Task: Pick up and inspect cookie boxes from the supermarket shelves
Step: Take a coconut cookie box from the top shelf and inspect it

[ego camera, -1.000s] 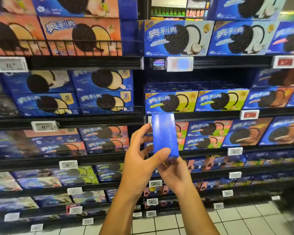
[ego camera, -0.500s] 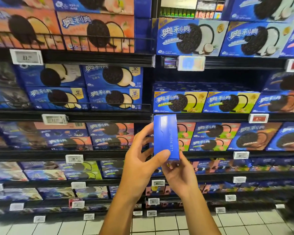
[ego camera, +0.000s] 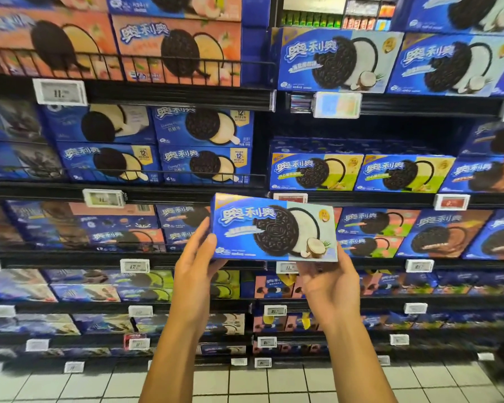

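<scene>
A blue cookie box (ego camera: 274, 226) with a black sandwich cookie and a coconut printed on it is held level in front of the shelves, its front face toward me. My left hand (ego camera: 197, 266) grips its left end, thumb on the front near the lower left corner. My right hand (ego camera: 329, 283) holds the lower right corner from below and behind, fingers mostly hidden by the box.
Black supermarket shelves (ego camera: 181, 96) run across the whole view, packed with rows of similar cookie boxes (ego camera: 314, 171) in blue, orange and green. White price tags (ego camera: 59, 92) line the shelf edges. Pale floor tiles (ego camera: 245, 382) show at the bottom.
The box has been turned from standing on end with its narrow blue side toward me to lying level with its printed front facing me. My hands have spread apart to its two ends.
</scene>
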Demonstrator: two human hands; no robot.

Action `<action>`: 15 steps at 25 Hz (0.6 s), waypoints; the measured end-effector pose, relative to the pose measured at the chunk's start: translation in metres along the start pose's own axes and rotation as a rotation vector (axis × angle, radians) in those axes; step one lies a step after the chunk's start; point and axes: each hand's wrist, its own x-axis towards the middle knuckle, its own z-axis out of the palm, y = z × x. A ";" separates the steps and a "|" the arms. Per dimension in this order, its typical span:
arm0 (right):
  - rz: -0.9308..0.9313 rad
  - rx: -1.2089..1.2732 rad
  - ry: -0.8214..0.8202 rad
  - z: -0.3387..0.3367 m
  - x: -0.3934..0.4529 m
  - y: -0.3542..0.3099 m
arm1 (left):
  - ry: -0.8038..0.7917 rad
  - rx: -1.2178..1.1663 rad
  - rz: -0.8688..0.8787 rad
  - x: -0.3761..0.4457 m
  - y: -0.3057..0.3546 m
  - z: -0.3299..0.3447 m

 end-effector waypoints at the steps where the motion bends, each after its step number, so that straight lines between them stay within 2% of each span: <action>1: -0.020 -0.008 -0.026 0.003 -0.003 -0.002 | 0.007 -0.006 0.002 0.001 -0.002 -0.002; 4: -0.040 0.011 -0.105 0.010 -0.010 -0.007 | 0.008 -0.050 0.024 0.003 -0.007 -0.007; 9: 0.093 0.006 -0.272 0.012 -0.021 -0.006 | -0.012 -0.093 -0.008 0.000 -0.010 -0.012; 12: 0.039 -0.026 -0.251 0.015 -0.025 -0.005 | 0.052 0.118 -0.064 -0.001 -0.009 -0.012; 15: -0.120 -0.179 -0.164 0.030 -0.032 -0.004 | 0.070 0.293 -0.043 -0.003 -0.002 -0.004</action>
